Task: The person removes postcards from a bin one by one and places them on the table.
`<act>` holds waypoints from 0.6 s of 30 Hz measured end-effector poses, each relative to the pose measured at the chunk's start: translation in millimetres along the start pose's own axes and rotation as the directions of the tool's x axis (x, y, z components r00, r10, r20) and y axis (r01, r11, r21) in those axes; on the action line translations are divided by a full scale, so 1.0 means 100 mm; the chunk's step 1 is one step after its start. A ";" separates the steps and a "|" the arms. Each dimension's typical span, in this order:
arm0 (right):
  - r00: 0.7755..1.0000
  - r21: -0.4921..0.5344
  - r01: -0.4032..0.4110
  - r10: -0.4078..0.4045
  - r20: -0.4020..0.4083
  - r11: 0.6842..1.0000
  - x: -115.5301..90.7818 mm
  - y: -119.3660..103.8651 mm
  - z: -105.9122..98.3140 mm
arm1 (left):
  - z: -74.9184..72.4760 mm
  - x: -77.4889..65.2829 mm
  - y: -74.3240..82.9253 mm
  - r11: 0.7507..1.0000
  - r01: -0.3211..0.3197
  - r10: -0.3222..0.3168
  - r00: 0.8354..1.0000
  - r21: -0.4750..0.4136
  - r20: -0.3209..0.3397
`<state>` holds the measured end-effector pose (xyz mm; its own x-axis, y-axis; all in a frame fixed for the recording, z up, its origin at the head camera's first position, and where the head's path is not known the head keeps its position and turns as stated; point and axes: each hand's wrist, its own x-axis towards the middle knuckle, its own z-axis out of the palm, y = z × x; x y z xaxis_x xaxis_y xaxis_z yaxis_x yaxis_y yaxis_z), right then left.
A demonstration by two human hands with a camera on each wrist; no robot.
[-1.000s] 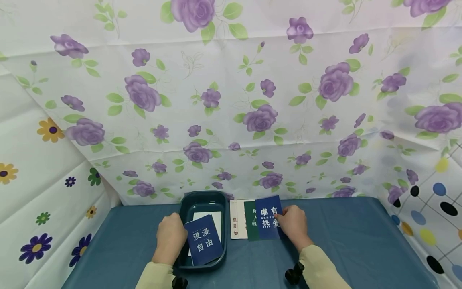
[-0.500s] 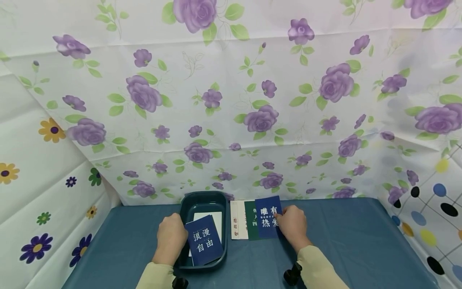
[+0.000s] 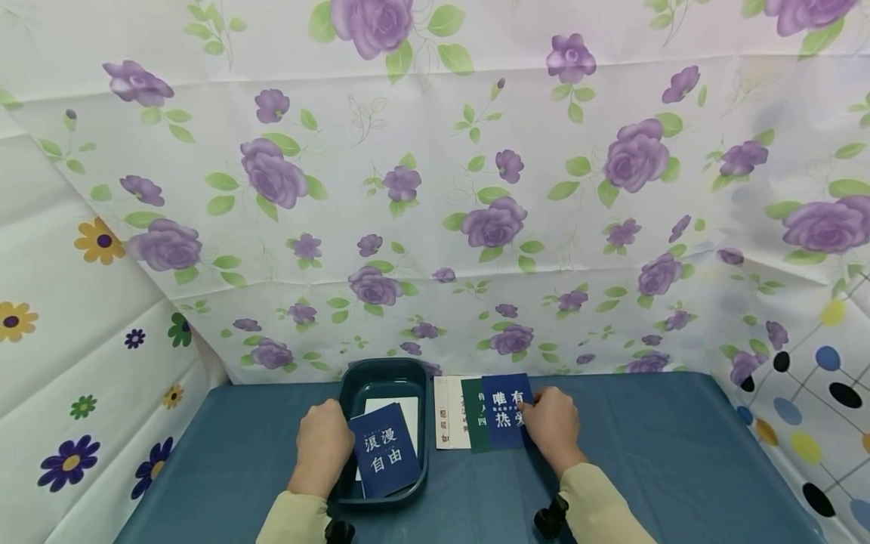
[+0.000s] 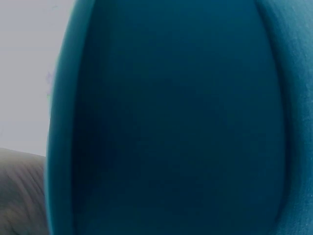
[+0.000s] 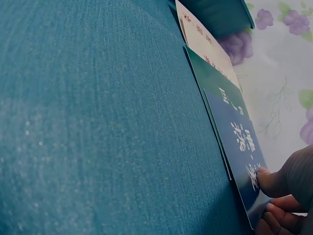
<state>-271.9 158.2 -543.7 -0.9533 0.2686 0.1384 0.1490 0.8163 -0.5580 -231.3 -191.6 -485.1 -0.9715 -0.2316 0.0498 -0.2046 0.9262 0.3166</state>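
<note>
My right hand (image 3: 553,427) pinches the right edge of a blue notebook (image 3: 504,400) with white characters, thumb on its cover. In the right wrist view this blue notebook (image 5: 234,142) overlaps a green notebook (image 5: 215,78), which overlaps a cream notebook (image 5: 205,39); all three form a row. To their left stands a dark teal tray (image 3: 420,385). My left hand (image 3: 322,446) has its fingers curled at the left rim of the tray; the fingertips are hidden. Inside, a second blue notebook (image 3: 386,453) lies slanted over a white one (image 3: 408,408).
A blue-green cloth (image 3: 652,446) covers the table. Close behind the tray and the notebook row rises a floral curtain (image 3: 435,227). Patterned cloth walls also stand on the left (image 3: 75,363) and the right (image 3: 816,408).
The blue notebook in my right hand has shifted very slightly. Both hands otherwise hold their places, and the tray and its contents stay put.
</note>
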 end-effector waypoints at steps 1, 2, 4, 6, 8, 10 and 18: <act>1.000 0.002 -0.001 0.001 -0.001 1.000 0.00 0.00 0.00 | 0.00 0.00 0.00 1.000 0.000 0.000 1.000 -0.001 -0.001; 1.000 0.004 -0.001 0.001 -0.002 1.000 0.00 0.00 -0.01 | 0.00 0.00 0.00 1.000 -0.001 0.001 1.000 -0.001 -0.003; 1.000 0.007 0.000 0.000 -0.006 1.000 0.00 0.01 -0.01 | 0.00 0.00 0.01 1.000 -0.003 0.003 1.000 -0.002 -0.008; 1.000 0.008 0.001 -0.001 -0.008 1.000 0.00 0.01 -0.01 | 0.00 0.00 0.01 1.000 -0.003 0.003 1.000 -0.002 -0.011; 1.000 0.004 0.002 -0.002 -0.010 1.000 0.00 0.01 -0.02 | 0.00 0.00 0.01 1.000 -0.007 0.007 1.000 0.000 -0.017; 1.000 0.001 0.001 -0.001 -0.016 1.000 0.00 0.01 -0.02 | 0.00 0.00 0.01 1.000 -0.011 0.011 1.000 0.002 -0.018; 0.989 0.045 0.087 -0.081 -0.127 0.995 -0.03 -0.28 -0.18 | 0.00 -0.01 0.00 1.000 0.002 -0.002 1.000 -0.006 -0.001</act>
<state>-268.7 144.0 -513.8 -0.9211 0.2641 0.2860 0.0531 0.8131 -0.5797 -230.8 -191.2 -484.6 -0.9710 -0.2338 0.0503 -0.2058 0.9240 0.3222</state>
